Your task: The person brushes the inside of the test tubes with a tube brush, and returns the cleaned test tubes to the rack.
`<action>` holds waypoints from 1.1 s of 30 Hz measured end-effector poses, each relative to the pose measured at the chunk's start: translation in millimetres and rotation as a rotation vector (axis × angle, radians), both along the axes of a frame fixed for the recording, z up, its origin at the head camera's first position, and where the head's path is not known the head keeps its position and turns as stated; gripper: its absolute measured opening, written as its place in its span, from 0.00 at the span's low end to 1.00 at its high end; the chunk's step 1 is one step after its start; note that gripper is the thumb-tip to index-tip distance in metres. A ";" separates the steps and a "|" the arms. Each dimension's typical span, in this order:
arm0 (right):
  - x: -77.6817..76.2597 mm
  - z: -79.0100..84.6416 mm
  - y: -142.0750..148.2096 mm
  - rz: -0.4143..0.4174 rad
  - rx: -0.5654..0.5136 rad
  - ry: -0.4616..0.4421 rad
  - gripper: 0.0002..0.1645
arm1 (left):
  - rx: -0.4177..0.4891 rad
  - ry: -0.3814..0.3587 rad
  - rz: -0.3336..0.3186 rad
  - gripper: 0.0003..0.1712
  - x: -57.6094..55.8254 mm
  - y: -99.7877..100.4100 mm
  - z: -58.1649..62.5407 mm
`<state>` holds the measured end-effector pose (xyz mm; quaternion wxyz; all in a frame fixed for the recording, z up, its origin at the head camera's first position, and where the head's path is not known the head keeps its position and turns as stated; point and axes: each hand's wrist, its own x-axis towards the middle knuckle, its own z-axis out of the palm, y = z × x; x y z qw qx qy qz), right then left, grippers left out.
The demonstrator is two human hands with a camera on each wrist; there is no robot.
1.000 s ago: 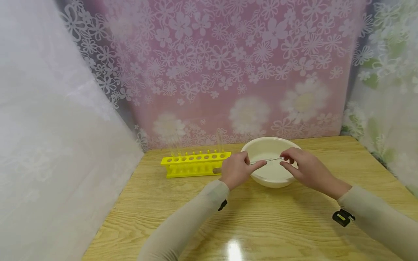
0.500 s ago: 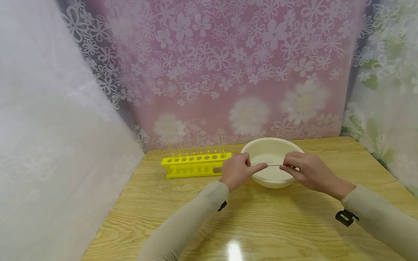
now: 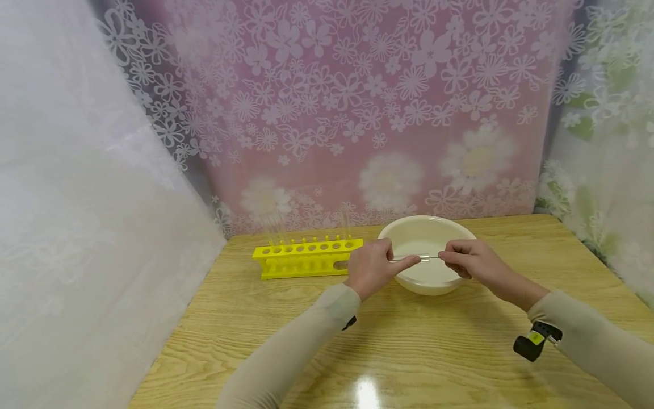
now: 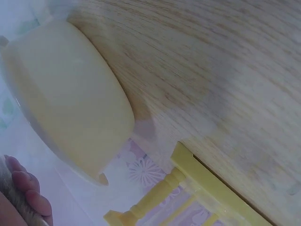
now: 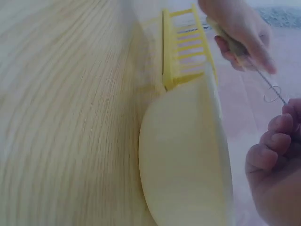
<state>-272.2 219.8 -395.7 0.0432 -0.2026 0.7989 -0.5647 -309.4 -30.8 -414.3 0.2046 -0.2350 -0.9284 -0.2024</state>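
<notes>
My left hand (image 3: 372, 266) grips a clear glass test tube (image 5: 241, 57) held nearly level over the left part of a cream basin (image 3: 409, 227). Inside the tube sits the bristle head of a test tube brush (image 4: 18, 193), its twisted wire coming out through the round mouth. The tube's other end sticks out past the left hand, in front of the yellow rack. My right hand (image 3: 475, 262) pinches the wire between thumb and fingers, a short way from the tube's mouth, above the basin's right side.
A yellow test tube rack (image 3: 306, 248) stands left of the basin, with several clear tubes upright in its end holes. Both rest on a wooden table (image 3: 409, 341). A pink floral curtain (image 3: 327, 113) hangs right behind, with pale sheets at both sides.
My right hand's fingers, loosely spread at the wire's end a second ago, have closed on it and the wrist has turned. The slanted wire now lies nearly level. My left hand stays almost in place.
</notes>
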 end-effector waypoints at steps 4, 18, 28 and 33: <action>-2.8 0.3 -1.9 -0.009 -0.103 -0.199 0.24 | -0.031 0.029 0.009 0.37 1.0 1.5 -0.4; -1.4 3.4 -6.3 -0.031 -0.089 -0.340 0.24 | -0.101 0.126 0.055 0.37 1.7 1.8 -1.9; -2.1 -9.4 -5.0 -0.107 0.273 0.263 0.13 | -0.053 0.036 0.062 0.36 -0.7 -3.8 -2.1; 0.5 -6.6 -7.7 -0.104 0.430 0.611 0.07 | -0.064 0.062 0.059 0.36 0.4 -4.9 -1.8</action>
